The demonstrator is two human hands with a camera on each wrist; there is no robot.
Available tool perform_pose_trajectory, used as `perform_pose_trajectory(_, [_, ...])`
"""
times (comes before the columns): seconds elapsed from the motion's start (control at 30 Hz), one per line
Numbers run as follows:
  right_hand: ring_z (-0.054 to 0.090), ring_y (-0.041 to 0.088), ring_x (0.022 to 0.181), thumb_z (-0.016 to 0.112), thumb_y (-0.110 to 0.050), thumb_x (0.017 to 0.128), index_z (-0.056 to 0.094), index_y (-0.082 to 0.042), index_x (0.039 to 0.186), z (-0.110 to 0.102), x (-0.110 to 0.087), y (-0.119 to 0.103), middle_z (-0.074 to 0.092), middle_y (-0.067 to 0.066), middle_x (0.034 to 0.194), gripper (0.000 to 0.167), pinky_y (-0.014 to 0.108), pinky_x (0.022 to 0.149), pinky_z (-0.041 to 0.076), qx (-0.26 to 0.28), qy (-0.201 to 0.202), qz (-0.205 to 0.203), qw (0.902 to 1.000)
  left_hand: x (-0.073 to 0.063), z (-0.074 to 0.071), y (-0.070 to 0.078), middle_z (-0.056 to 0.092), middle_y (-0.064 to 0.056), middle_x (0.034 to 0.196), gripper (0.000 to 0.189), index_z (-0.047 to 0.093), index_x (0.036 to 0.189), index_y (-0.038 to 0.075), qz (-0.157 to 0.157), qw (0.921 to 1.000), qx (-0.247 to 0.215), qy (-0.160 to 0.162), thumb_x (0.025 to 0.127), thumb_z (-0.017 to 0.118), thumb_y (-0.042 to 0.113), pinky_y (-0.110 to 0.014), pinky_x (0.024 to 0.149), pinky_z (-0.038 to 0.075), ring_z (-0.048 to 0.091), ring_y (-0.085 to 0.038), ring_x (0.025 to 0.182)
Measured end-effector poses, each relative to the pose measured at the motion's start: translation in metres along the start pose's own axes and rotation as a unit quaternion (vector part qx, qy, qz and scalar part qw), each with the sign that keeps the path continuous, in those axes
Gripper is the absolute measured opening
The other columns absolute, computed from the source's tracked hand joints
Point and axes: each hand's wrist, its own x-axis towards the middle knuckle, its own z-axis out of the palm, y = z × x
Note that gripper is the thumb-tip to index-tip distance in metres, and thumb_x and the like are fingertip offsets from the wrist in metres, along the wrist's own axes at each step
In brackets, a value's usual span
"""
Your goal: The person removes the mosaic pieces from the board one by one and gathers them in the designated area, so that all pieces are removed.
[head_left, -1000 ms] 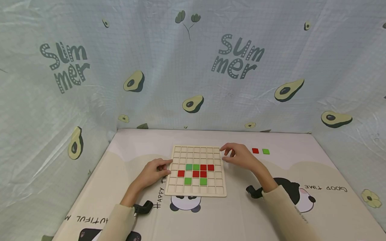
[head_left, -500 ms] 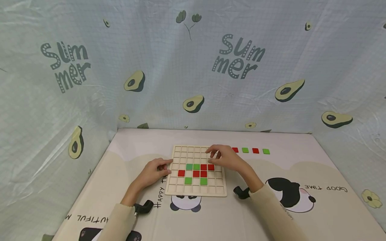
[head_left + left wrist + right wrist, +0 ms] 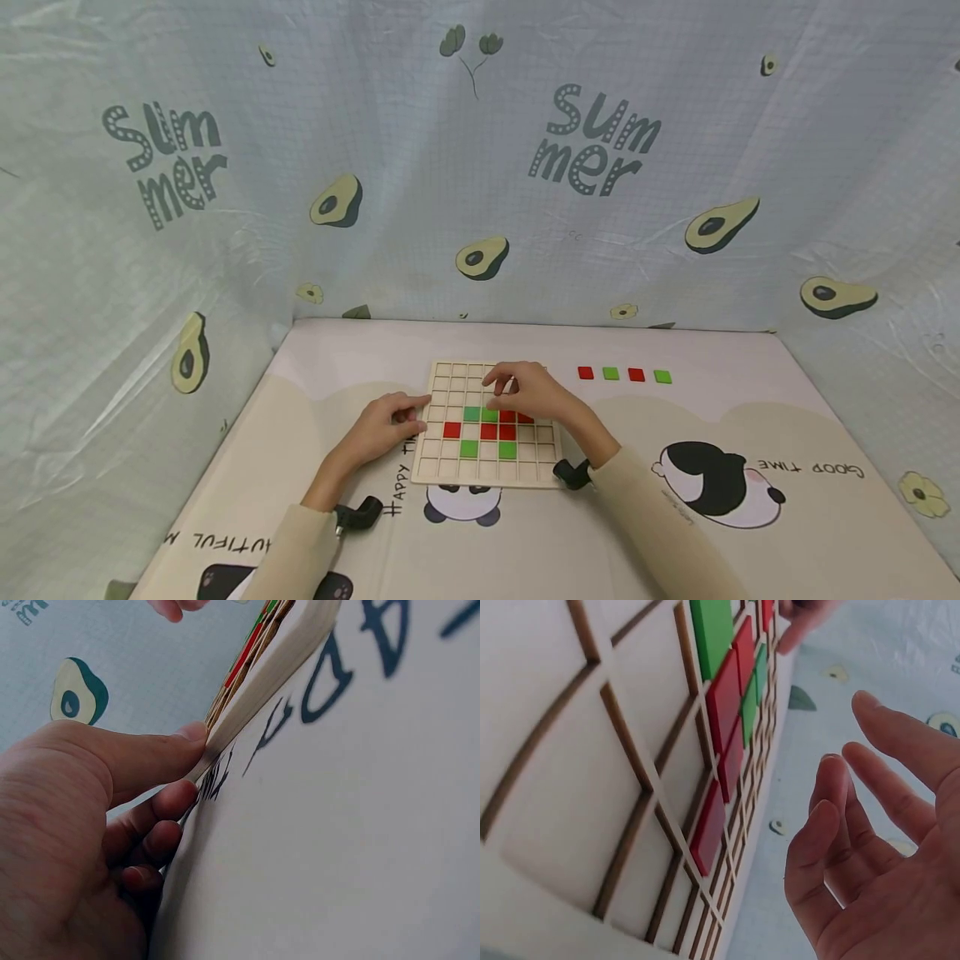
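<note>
A pale wooden grid board point(image 3: 487, 482) lies on the table, with several red and green square tiles set in its middle cells. At its left edge my left hand point(image 3: 380, 429) touches the rim with the tips of thumb and index finger; in the left wrist view the thumb point(image 3: 161, 757) meets the board's side. My right hand point(image 3: 528, 392) hovers over the upper middle of the board, hiding some cells. Under its thumb shows part of a green tile point(image 3: 490, 416), beside a red tile point(image 3: 507, 432). Loosely bent right fingers point(image 3: 825, 862) appear with nothing between them.
Right of the board, a short row of loose tiles lies on the table: a red tile point(image 3: 586, 372), a green tile point(image 3: 611, 373), another red tile point(image 3: 636, 375) and another green tile point(image 3: 663, 377). A patterned curtain point(image 3: 405, 250) stands behind the table.
From the board's upper right edge, my right hand has moved left across the grid. Two loose tiles it covered now show. My left hand stays in place at the left edge.
</note>
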Motion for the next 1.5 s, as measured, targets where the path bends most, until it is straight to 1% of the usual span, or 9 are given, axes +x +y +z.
perform_pose_trajectory(0.13, [0.06, 0.011, 0.077, 0.08, -0.02, 0.089, 0.074, -0.011, 0.117, 0.01, 0.006, -0.001, 0.068, -0.002, 0.091, 0.031, 0.024, 0.07, 0.05, -0.019, -0.021, -0.001, 0.9996, 0.001, 0.0, 0.0, 0.058, 0.002, 0.087, 0.049, 0.066, 0.139, 0.008, 0.0, 1.0, -0.003, -0.001, 0.093, 0.076, 0.02, -0.026, 0.074, 0.04, 0.051, -0.013, 0.084])
perform_pose_trajectory(0.23, [0.062, 0.01, 0.08, 0.082, -0.02, 0.088, 0.075, -0.012, 0.115, 0.016, 0.009, -0.002, 0.068, -0.004, 0.088, 0.029, 0.025, 0.073, 0.051, -0.032, -0.028, 0.001, 0.9991, 0.001, 0.0, 0.0, 0.058, 0.002, 0.087, 0.049, 0.066, 0.139, 0.008, -0.002, 1.0, -0.004, -0.004, 0.093, 0.076, 0.02, -0.026, 0.074, 0.04, 0.051, -0.014, 0.084])
perform_pose_trajectory(0.53, [0.061, 0.009, 0.079, 0.084, -0.022, 0.087, 0.078, -0.013, 0.11, 0.022, 0.015, -0.008, 0.069, -0.005, 0.086, 0.025, 0.028, 0.074, 0.051, -0.076, -0.036, 0.004, 0.9964, 0.001, 0.0, 0.0, 0.057, 0.003, 0.087, 0.048, 0.066, 0.139, 0.009, -0.002, 1.0, -0.004, -0.007, 0.094, 0.076, 0.021, -0.026, 0.074, 0.04, 0.051, -0.015, 0.085])
perform_pose_trajectory(0.73, [0.061, 0.009, 0.082, 0.085, -0.021, 0.085, 0.08, -0.014, 0.105, 0.024, 0.018, -0.007, 0.071, -0.004, 0.09, 0.022, 0.028, 0.075, 0.051, -0.084, -0.036, 0.0, 0.9958, 0.0, 0.0, 0.0, 0.057, 0.003, 0.087, 0.048, 0.066, 0.139, 0.008, -0.001, 1.0, -0.003, -0.005, 0.094, 0.076, 0.02, -0.026, 0.073, 0.04, 0.051, -0.014, 0.084])
perform_pose_trajectory(0.93, [0.061, 0.008, 0.084, 0.085, -0.022, 0.085, 0.081, -0.015, 0.103, 0.027, 0.021, -0.006, 0.073, -0.005, 0.091, 0.02, 0.028, 0.077, 0.052, -0.102, -0.038, -0.001, 0.994, 0.0, 0.0, 0.0, 0.057, 0.003, 0.087, 0.049, 0.065, 0.14, 0.009, -0.003, 1.0, -0.004, -0.007, 0.093, 0.076, 0.02, -0.026, 0.074, 0.04, 0.051, -0.014, 0.084])
perform_pose_trajectory(1.1, [0.062, 0.009, 0.083, 0.086, -0.02, 0.083, 0.081, -0.016, 0.1, 0.029, 0.022, -0.008, 0.073, -0.005, 0.091, 0.018, 0.028, 0.075, 0.052, -0.107, -0.035, 0.001, 0.9936, 0.0, 0.0, -0.001, 0.057, 0.003, 0.087, 0.049, 0.066, 0.139, 0.009, 0.001, 1.0, -0.002, -0.005, 0.093, 0.076, 0.021, -0.026, 0.074, 0.04, 0.051, -0.013, 0.084])
perform_pose_trajectory(1.2, [0.061, 0.009, 0.084, 0.086, -0.019, 0.083, 0.08, -0.015, 0.1, 0.029, 0.023, -0.009, 0.073, -0.004, 0.092, 0.018, 0.029, 0.077, 0.052, -0.107, -0.035, 0.007, 0.9937, 0.0, -0.001, -0.001, 0.057, 0.003, 0.087, 0.048, 0.066, 0.139, 0.009, 0.003, 1.0, -0.001, -0.004, 0.093, 0.076, 0.021, -0.026, 0.074, 0.04, 0.051, -0.013, 0.084])
perform_pose_trajectory(1.33, [0.061, 0.01, 0.084, 0.086, -0.018, 0.083, 0.078, -0.016, 0.098, 0.03, 0.023, -0.011, 0.071, -0.004, 0.092, 0.018, 0.03, 0.078, 0.052, -0.099, -0.034, 0.014, 0.9944, 0.0, -0.001, -0.001, 0.057, 0.002, 0.087, 0.048, 0.066, 0.139, 0.008, 0.007, 1.0, -0.003, -0.004, 0.093, 0.076, 0.02, -0.026, 0.074, 0.04, 0.05, -0.014, 0.084])
perform_pose_trajectory(1.5, [0.06, 0.01, 0.083, 0.086, -0.016, 0.083, 0.075, -0.015, 0.098, 0.03, 0.023, -0.01, 0.07, -0.004, 0.091, 0.019, 0.032, 0.079, 0.052, -0.091, -0.035, 0.012, 0.9951, 0.0, -0.001, -0.001, 0.057, 0.002, 0.087, 0.048, 0.066, 0.139, 0.007, 0.009, 0.9999, -0.005, -0.004, 0.093, 0.076, 0.02, -0.026, 0.074, 0.04, 0.05, -0.014, 0.083])
